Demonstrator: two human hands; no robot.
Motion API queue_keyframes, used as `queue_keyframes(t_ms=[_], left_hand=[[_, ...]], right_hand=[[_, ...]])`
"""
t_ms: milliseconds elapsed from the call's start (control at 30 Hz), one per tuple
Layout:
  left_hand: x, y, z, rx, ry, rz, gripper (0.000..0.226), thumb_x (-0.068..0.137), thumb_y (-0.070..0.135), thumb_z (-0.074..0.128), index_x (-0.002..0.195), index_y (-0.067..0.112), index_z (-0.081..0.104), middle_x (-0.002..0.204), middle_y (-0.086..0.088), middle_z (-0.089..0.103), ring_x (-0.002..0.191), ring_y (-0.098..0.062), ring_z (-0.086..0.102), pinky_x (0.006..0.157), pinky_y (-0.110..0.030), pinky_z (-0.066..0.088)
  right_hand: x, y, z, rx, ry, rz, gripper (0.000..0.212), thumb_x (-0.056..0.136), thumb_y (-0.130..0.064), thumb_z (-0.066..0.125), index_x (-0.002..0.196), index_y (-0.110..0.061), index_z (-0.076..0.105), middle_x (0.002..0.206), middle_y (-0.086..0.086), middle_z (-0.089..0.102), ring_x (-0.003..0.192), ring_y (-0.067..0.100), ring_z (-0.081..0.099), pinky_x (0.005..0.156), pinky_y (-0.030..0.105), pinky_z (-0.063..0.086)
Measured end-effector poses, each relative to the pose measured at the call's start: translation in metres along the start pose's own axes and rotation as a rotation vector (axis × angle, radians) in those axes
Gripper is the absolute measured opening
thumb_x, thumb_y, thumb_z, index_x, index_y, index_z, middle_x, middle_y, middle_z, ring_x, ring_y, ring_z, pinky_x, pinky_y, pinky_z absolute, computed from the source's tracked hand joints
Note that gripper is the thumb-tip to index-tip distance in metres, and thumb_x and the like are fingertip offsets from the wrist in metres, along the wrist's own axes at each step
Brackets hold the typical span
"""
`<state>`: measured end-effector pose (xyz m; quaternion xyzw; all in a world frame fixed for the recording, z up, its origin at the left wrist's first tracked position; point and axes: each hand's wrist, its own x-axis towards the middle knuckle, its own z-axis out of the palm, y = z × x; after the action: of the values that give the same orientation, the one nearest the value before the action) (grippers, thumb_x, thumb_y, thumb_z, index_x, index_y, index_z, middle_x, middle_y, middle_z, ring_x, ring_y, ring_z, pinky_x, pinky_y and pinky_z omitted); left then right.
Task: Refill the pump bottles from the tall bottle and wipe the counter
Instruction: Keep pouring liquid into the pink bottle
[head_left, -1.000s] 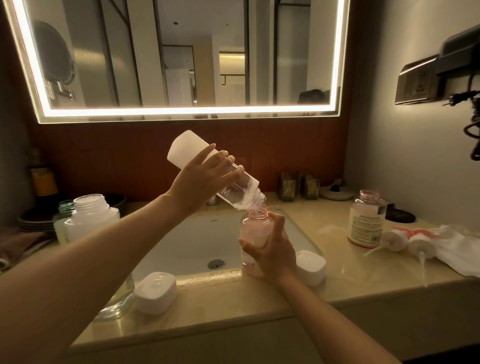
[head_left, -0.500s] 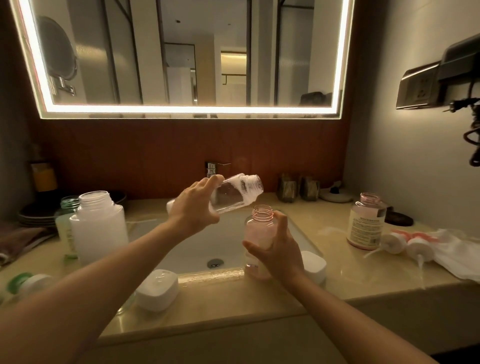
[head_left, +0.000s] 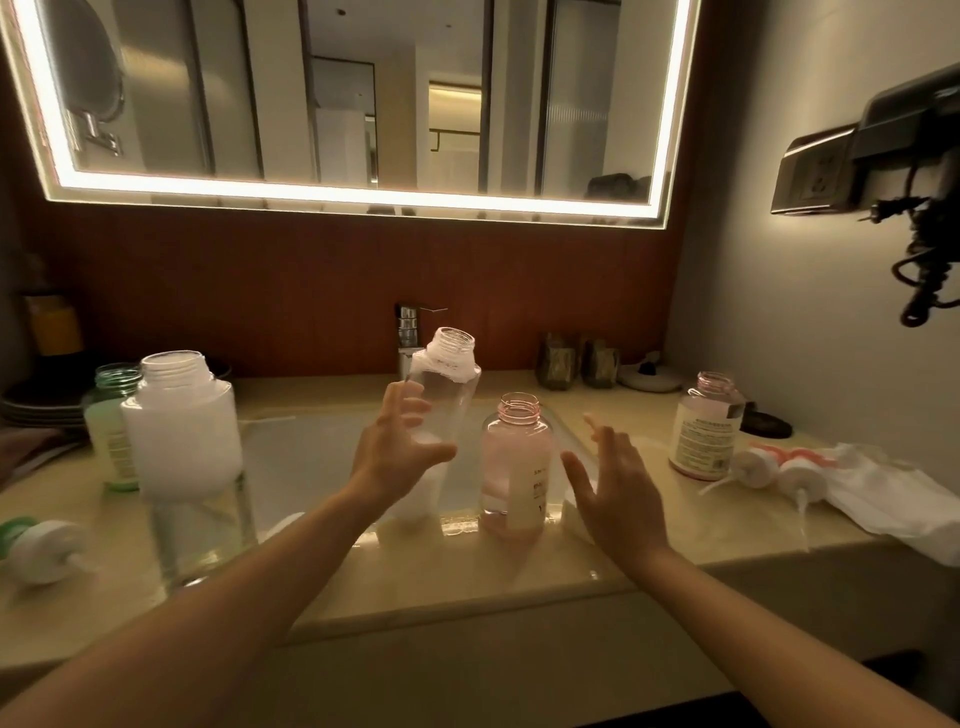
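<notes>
No word, brand or number is showing clearly enough to be read. The pink bottle at the centre of the frame is carrying a pale label with a few small dark marks along its right edge, all too small to make out. The second pink bottle, standing at the right on the desk, is showing a cream label packed with lines of fine print, all of it blurring together. The green bottle at the left is wearing a label with faint print, likewise illegible.
</notes>
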<state>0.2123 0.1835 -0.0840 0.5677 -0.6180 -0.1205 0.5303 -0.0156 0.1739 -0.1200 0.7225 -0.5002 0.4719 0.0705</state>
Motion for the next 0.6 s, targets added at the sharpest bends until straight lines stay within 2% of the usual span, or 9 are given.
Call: queue_keyframes(t_ms=[100,267,467,600], left_hand=[[-0.006,-0.001,0.005,-0.067,0.035,-0.045,0.069,0.063,0.018,0.082,0.12,0.017,0.041,0.107,0.002,0.055,0.095,-0.017,0.055,0.08,-0.03,0.046],[-0.012,0.0,0.008,-0.068,0.057,-0.05,0.072,0.065,0.021,0.082,0.122,0.015,0.039,0.106,0.002,0.053,0.095,-0.018,0.055,0.085,-0.036,0.05],[-0.013,0.019,-0.001,-0.104,0.164,0.017,0.069,0.064,0.023,0.082,0.12,0.014,0.042,0.105,0.003,0.056,0.096,-0.019,0.059,0.085,-0.04,0.051],[-0.008,0.061,-0.011,-0.145,0.246,0.152,0.07,0.064,0.033,0.08,0.12,0.014,0.042,0.106,0.005,0.055,0.092,-0.015,0.06,0.078,-0.027,0.051]], right_hand=[[-0.009,0.015,-0.007,-0.129,-0.167,0.03,0.065,0.085,-0.053,0.051,0.136,-0.015,0.039,0.128,0.008,0.053,0.11,0.022,0.055,0.081,0.028,0.047],[-0.016,0.019,-0.009,-0.196,-0.356,0.109,0.066,0.083,-0.055,0.054,0.138,-0.026,0.032,0.134,0.003,0.046,0.117,0.02,0.047,0.092,0.033,0.045],[-0.015,0.02,-0.008,-0.147,-0.407,0.199,0.059,0.084,-0.05,0.055,0.134,-0.025,0.037,0.13,0.004,0.049,0.115,0.021,0.048,0.091,0.036,0.045],[-0.009,0.028,-0.016,-0.13,-0.383,0.221,0.06,0.082,-0.047,0.059,0.134,-0.024,0.037,0.126,0.005,0.05,0.112,0.022,0.049,0.085,0.032,0.044]])
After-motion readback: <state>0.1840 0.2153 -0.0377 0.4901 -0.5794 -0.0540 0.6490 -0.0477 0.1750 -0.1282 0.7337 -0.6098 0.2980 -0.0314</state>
